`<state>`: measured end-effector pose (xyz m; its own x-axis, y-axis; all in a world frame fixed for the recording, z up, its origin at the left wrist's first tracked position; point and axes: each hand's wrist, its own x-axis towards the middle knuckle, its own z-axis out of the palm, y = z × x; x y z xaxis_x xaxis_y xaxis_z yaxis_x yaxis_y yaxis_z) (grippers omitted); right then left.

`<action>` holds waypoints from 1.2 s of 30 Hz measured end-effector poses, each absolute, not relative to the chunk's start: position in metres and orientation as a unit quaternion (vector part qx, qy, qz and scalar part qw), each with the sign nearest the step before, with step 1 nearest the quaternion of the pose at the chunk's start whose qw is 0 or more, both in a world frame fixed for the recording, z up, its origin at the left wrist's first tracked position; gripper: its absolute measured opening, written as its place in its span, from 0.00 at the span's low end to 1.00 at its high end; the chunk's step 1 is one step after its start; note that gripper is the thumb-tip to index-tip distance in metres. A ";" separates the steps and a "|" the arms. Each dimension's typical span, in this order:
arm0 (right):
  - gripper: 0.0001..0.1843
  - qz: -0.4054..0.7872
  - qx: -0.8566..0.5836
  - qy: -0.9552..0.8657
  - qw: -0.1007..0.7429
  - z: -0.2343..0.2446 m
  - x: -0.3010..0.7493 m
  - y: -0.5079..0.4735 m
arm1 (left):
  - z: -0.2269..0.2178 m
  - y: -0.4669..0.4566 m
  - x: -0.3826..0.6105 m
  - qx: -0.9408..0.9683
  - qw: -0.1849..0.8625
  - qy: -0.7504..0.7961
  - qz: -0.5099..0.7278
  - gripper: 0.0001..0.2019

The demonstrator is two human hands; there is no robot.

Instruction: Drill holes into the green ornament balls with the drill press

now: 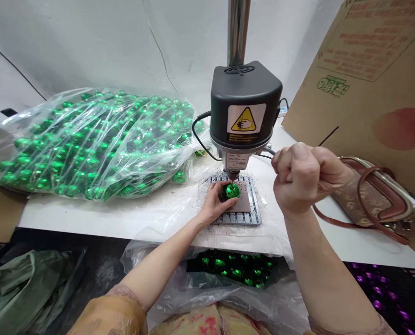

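A green mirrored ball (233,190) sits under the bit of a black bench drill press (245,104). My left hand (214,202) grips the ball from its left and near side, with thumb and fingers around it. The bit appears to touch the ball's top. Under the ball lie a brown board (244,203) and the slotted metal base plate (256,218), dotted with dark crumbs. My right hand (300,174) is closed in a fist at the end of the feed lever (270,150) on the drill's right side; the grip itself is hidden inside the fingers.
A clear plastic bag of green balls (98,144) lies on the white table (88,211) at left. Below the table edge, an open bag holds more green balls (233,267). At right are a brown handbag (371,195), a large cardboard box (364,83) and purple shiny balls (378,291).
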<state>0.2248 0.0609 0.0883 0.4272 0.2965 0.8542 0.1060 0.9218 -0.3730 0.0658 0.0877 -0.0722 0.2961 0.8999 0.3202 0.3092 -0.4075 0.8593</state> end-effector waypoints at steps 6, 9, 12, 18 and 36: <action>0.28 0.050 -0.189 -0.528 0.827 0.082 0.226 0.062 | -0.071 0.086 0.065 0.725 0.350 0.418 0.420 0.25; 0.28 0.023 -0.190 -0.526 0.829 0.075 0.226 0.064 | -0.070 0.086 0.065 0.724 0.351 0.417 0.424 0.25; 0.28 0.003 -0.190 -0.523 0.831 0.069 0.227 0.066 | -0.070 0.086 0.065 0.725 0.351 0.414 0.425 0.24; 0.27 -0.022 -0.155 -0.535 0.830 0.067 0.227 0.067 | -0.071 0.087 0.065 0.728 0.350 0.415 0.420 0.25; 0.25 0.114 -0.270 -0.457 0.840 0.107 0.221 0.059 | -0.059 0.079 0.070 0.721 0.291 0.461 0.426 0.22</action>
